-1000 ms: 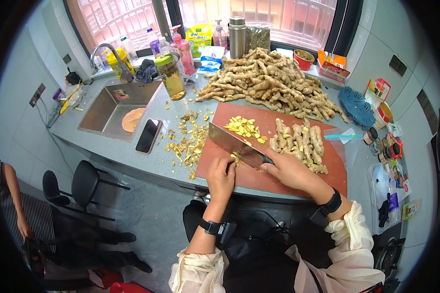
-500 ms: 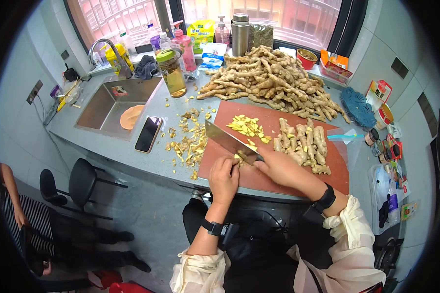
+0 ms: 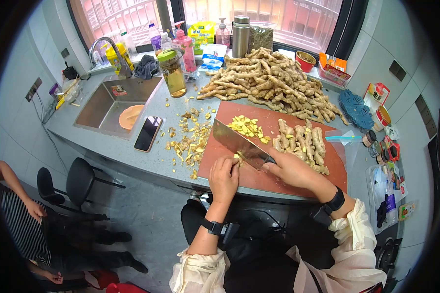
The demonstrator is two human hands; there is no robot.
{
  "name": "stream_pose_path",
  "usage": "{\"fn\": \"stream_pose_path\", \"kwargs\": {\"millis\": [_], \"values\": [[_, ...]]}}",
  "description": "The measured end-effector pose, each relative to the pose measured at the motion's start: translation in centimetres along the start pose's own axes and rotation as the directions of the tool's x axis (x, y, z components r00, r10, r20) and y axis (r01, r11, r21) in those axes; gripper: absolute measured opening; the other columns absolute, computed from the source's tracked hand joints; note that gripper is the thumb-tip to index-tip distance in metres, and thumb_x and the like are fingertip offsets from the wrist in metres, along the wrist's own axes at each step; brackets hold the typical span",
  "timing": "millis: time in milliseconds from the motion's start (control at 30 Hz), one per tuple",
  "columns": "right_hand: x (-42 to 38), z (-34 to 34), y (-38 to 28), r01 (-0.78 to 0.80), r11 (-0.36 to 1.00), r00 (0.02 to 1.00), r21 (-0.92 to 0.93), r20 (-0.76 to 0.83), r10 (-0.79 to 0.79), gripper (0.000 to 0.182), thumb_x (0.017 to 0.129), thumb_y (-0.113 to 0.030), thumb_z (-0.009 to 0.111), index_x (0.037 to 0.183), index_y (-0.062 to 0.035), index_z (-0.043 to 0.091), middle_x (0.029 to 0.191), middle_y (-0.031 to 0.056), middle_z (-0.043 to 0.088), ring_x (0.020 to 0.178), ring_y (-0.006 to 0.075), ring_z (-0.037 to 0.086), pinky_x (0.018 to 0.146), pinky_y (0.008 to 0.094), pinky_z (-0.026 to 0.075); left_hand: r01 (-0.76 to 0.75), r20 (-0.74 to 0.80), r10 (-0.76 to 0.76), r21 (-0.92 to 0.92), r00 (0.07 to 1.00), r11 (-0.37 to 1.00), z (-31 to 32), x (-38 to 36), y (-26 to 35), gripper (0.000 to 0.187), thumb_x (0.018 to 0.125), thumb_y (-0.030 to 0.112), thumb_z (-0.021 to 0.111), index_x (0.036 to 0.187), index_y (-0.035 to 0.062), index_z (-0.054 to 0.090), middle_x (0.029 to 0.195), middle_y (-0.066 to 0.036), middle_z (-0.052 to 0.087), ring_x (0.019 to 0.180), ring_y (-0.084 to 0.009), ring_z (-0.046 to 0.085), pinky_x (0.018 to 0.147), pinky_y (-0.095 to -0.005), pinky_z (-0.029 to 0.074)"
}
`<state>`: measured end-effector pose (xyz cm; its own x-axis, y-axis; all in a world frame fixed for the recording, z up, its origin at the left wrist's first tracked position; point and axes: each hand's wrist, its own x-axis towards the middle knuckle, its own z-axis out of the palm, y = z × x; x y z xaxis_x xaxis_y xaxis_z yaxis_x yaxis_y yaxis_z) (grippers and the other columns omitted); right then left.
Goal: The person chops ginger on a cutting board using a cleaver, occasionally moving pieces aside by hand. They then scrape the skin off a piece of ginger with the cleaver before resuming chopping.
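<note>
My right hand [image 3: 291, 169] is wrapped round the dark handle of a wide cleaver [image 3: 240, 145], whose blade points up and left over the reddish-brown cutting board [image 3: 215, 168]. Just left of the blade, the bent fingers of my left hand [image 3: 224, 178] press on a small piece of ginger [image 3: 237, 156], partly hidden under the fingertips. Yellow ginger slices [image 3: 247, 128] lie beyond the blade. Whole ginger roots [image 3: 303, 141] rest side by side on the right part of the board. Behind it rises a large ginger pile [image 3: 274, 80].
Peel scraps [image 3: 190, 136] are scattered left of the board, near a phone [image 3: 148, 134] and a sink [image 3: 95, 108]. A green-lidded bottle [image 3: 172, 73] and steel flask [image 3: 240, 36] stand behind. Jars [image 3: 371, 138] sit at right. Another person [image 3: 27, 224] is at lower left.
My right hand and the cleaver have shifted slightly right, away from my left hand, which stays in place. The other person's arms have moved.
</note>
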<state>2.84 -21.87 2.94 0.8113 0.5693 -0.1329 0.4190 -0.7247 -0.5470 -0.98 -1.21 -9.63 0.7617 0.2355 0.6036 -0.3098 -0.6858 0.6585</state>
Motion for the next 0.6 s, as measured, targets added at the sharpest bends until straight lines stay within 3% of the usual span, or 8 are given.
{"fn": "stream_pose_path", "kwargs": {"millis": [100, 233, 400, 500, 600], "values": [[0.5, -0.2, -0.5, -0.090, 0.996, 0.990, 0.020, 0.111, 0.087, 0.047, 0.101, -0.029, 0.061, 0.135, 0.0015, 0.048, 0.101, 0.0329, 0.068, 0.096, 0.0506, 0.066, 0.084, 0.0566, 0.051, -0.001, 0.009, 0.001, 0.004, 1.000, 1.000, -0.1, 0.1, 0.1, 0.012, 0.084, 0.005, 0.074, 0.094, 0.0071, 0.068, 0.099, -0.007, 0.067, 0.094, -0.0308, 0.065, 0.081, -0.0420, 0.051], [0.9, 0.8, -0.5, -0.104, 0.994, 0.990, -0.017, 0.089, 0.105, 0.043, 0.101, -0.029, 0.061, 0.127, 0.0026, 0.050, 0.101, 0.0326, 0.068, 0.095, 0.0501, 0.066, 0.083, 0.0562, 0.051, -0.019, 0.003, 0.019, 0.016, 1.000, 1.000, -0.2, 0.2, 0.2, 0.012, 0.083, 0.005, 0.074, 0.094, 0.0073, 0.068, 0.099, -0.008, 0.067, 0.094, -0.0308, 0.065, 0.081, -0.0425, 0.051], [0.5, 0.2, -0.7, -0.063, 0.997, 0.998, 0.039, 0.027, 0.061, 0.054, 0.101, -0.028, 0.061, 0.147, -0.0046, 0.043, 0.100, 0.0322, 0.069, 0.093, 0.0490, 0.067, 0.082, 0.0551, 0.052, -0.035, -0.016, 0.035, 0.013, 0.999, 0.999, -0.1, 0.3, 0.1, 0.013, 0.082, 0.004, 0.075, 0.093, 0.0050, 0.068, 0.097, -0.010, 0.069, 0.091, -0.0328, 0.066, 0.079, -0.0424, 0.052], [0.0, -0.2, -0.9, -0.021, 0.998, 1.000, 0.060, -0.022, 0.022, 0.051, 0.101, -0.026, 0.062, 0.147, -0.0078, 0.046, 0.105, 0.0305, 0.069, 0.094, 0.0428, 0.070, 0.084, 0.0486, 0.053, -0.019, -0.011, 0.019, 0.024, 1.000, 1.000, -0.1, 0.0, 0.2, 0.012, 0.083, 0.005, 0.074, 0.093, 0.0056, 0.069, 0.098, -0.010, 0.069, 0.092, -0.0327, 0.066, 0.079, -0.0426, 0.052], [-0.1, -0.7, -1.3, -0.052, 0.997, 0.999, 0.055, 0.001, 0.052, 0.055, 0.101, -0.027, 0.064, 0.149, -0.0084, 0.045, 0.110, 0.0329, 0.067, 0.102, 0.0417, 0.070, 0.089, 0.0483, 0.052, -0.012, 0.004, 0.012, 0.026, 1.000, 1.000, -0.2, 0.2, 0.3, 0.011, 0.084, 0.006, 0.074, 0.094, 0.0063, 0.069, 0.099, -0.010, 0.069, 0.092, -0.0325, 0.066, 0.080, -0.0425, 0.052]]}}
